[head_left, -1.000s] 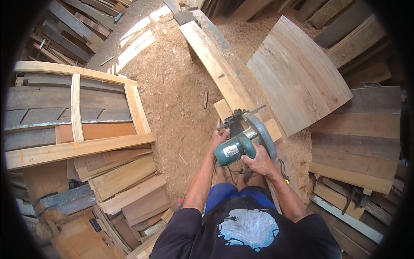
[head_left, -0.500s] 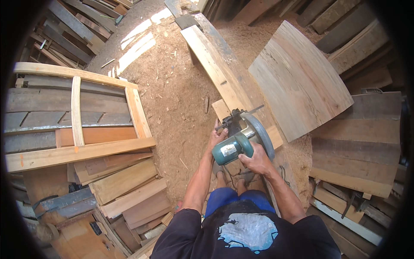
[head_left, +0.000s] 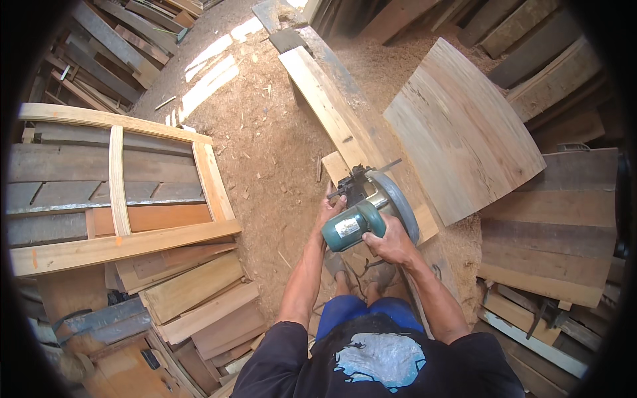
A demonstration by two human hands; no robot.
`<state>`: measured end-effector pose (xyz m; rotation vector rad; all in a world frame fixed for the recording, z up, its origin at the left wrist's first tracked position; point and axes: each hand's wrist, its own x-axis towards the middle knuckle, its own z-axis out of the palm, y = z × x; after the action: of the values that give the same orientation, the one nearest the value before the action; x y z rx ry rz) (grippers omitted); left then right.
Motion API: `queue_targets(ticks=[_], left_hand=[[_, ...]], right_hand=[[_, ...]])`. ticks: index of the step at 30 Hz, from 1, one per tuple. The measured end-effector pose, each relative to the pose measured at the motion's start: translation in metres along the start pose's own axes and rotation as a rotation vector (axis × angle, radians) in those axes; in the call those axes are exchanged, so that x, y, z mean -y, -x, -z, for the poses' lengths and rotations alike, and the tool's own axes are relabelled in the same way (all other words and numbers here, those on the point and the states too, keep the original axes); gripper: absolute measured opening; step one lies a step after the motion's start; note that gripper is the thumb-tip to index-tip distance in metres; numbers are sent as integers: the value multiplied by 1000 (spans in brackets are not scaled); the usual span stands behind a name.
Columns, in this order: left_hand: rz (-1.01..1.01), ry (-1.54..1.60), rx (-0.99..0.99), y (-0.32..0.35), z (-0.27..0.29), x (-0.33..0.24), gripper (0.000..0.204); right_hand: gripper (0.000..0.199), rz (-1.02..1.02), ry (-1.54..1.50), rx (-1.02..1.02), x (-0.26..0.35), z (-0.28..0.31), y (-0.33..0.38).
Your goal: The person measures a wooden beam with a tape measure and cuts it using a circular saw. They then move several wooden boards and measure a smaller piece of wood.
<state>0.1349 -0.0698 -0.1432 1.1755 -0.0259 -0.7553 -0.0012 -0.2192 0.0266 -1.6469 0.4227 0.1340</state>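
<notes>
A green circular saw (head_left: 347,227) with a grey blade guard rests on a pale wooden board (head_left: 424,225) laid across the bench. My right hand (head_left: 393,240) is wrapped round its rear handle. Closed at the left side of the saw, near its black base and guide, is my left hand (head_left: 328,212); some of its fingers are hidden beneath. The blade cannot be seen behind the guard. Ahead of the saw, a long pale plank (head_left: 325,106) runs lengthwise along the bench.
To the left, a pale wooden frame (head_left: 126,249) lies over stacked boards (head_left: 192,292). A broad wooden panel (head_left: 464,132) leans to the right of the bench, and more boards (head_left: 547,232) stand beyond it. Sawdust (head_left: 259,159) and offcuts cover the floor. A cord lies near my feet.
The saw and both hands have moved slightly left and away from me. The view has shifted a little. Both hands keep their hold.
</notes>
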Motion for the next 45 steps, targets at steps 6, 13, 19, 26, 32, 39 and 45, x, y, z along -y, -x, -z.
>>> queue_targets(ticks=[6, 13, 19, 26, 32, 39, 45], left_hand=[[20, -4, 26, -10, -2, -24, 86], [8, -24, 19, -35, 13, -36, 85], [34, 19, -33, -54, 6, -55, 81], [-6, 25, 18, -73, 11, -66, 85], [26, -108, 24, -88, 43, -68, 87], [18, -205, 57, -94, 48, -68, 86], [40, -120, 60, -92, 39, -70, 85]], right_hand=[[32, -31, -27, 16, 5, -2, -20], [33, -1, -72, -2, 21, -7, -47], [34, -180, -52, 39, 47, 1, -66], [35, -69, -5, -6, 33, -4, -91], [36, -3, 121, -8, 48, -15, -105], [36, 61, 109, -51, 41, -17, -106], [36, 15, 167, -47, 43, -13, -105]])
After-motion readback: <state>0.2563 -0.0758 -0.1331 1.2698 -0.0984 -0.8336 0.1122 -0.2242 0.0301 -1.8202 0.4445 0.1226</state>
